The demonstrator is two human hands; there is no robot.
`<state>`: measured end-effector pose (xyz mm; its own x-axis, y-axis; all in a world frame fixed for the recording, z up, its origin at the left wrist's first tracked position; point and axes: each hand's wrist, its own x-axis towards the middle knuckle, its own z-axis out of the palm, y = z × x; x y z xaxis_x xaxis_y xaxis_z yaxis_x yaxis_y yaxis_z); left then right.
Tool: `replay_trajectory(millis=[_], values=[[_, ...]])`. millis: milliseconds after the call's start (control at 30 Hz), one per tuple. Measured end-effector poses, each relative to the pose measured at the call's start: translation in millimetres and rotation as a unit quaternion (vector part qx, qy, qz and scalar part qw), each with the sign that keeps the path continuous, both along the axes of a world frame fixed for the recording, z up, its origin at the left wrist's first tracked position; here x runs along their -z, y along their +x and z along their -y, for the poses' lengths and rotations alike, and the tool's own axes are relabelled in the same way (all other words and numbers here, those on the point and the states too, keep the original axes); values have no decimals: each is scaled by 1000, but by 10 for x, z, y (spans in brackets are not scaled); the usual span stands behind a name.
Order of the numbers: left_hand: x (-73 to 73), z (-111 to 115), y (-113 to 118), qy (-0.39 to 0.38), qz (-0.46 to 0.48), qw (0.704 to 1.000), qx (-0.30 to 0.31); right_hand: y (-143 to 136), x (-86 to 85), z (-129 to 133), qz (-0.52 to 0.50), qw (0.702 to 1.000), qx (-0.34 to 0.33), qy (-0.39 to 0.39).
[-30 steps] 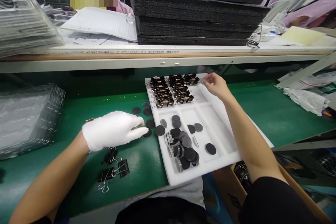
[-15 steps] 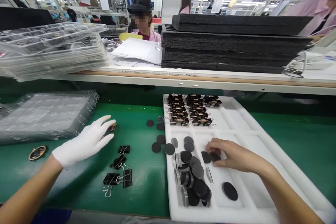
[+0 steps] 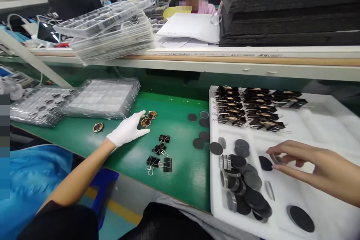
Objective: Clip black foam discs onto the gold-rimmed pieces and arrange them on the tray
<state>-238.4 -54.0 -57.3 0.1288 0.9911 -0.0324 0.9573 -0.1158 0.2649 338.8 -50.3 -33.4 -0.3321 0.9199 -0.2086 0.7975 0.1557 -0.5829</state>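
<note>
My left hand, in a white glove, has thumb and fingers spread beside two small gold-rimmed round parts on the green mat. Bare, my right hand pinches a round disc on edge above the white tray. Next to it a black disc lies in the tray. Left of that hand is a heap of black and clear-edged discs. Rows of black binder clips holding gold-rimmed parts fill the tray's back. Loose binder clips lie between my hands.
Several loose discs lie left of the tray. Another gold-rimmed part is at the left, near stacked clear trays. Black foam stacks and papers are on the shelf. A person sits beyond.
The view has swung left, showing more trays and blue cloth. My right hand has lifted its disc, now held on edge. Two gold-rimmed parts now show by my left fingers.
</note>
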Motion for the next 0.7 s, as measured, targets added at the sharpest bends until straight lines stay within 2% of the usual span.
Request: replay_trajectory(millis=[100, 200, 333, 433, 533, 600, 700], values=[[49, -81, 29, 7, 13, 1000, 9, -255, -119, 21, -23, 999, -20, 45], [69, -138, 69, 30, 7, 999, 17, -598, -278, 82, -98, 993, -12, 67], [-77, -163, 284, 119, 17, 991, 59, -1023, -361, 156, -243, 969, 36, -16], [-304, -150, 713, 178, 15, 973, 148, -1282, -344, 198, -349, 929, 67, -104], [-540, -117, 1310, 188, -29, 958, 213, -1463, -324, 244, -443, 875, 86, -173], [-664, -100, 1686, 204, -58, 947, 243, -1514, -305, 271, -473, 856, 112, -174], [-763, -107, 2068, 231, -79, 920, 306, -1485, -246, 289, -490, 851, 153, -110]])
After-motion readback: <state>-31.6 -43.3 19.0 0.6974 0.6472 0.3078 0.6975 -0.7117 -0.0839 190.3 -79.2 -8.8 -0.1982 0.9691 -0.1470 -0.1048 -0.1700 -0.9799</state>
